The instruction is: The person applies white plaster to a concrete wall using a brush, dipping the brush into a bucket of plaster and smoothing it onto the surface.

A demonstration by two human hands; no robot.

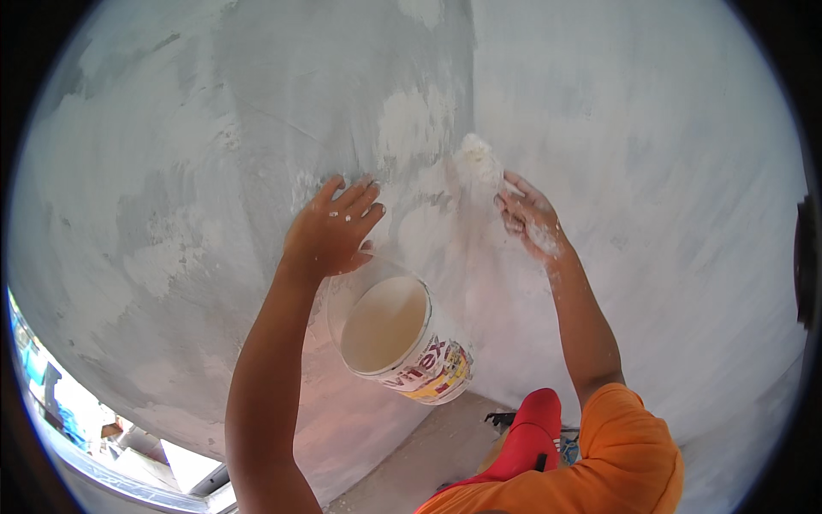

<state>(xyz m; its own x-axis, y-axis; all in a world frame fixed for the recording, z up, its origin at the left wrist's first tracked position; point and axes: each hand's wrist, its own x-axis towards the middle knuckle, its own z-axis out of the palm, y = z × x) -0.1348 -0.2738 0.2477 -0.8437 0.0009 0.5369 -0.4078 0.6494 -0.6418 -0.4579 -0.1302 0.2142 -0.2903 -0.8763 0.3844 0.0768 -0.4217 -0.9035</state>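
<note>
Near the wall corner, my left hand [334,227] has its fingers spread toward the grey wall, white specks on its back. Below its thumb hangs a white plastic bucket [437,368] with coloured printing, tilted and held off the floor. A thin handle loops up to the thumb; how it is hooked there is partly hidden. Pale cream material [385,325] shows inside the bucket. In my right hand [531,218], whose fingers are closed and smeared white, is a rough, fluffy white wad [478,160] at the corner line. The wad's exact kind is unclear.
Two walls [616,103] [171,214] meet at a corner, patchy with grey and white coating. Bare floor [411,467] lies below, with a red trouser leg [531,433] over it. An opening at lower left [128,445] shows bright clutter. A dark object [805,261] stands at the right edge.
</note>
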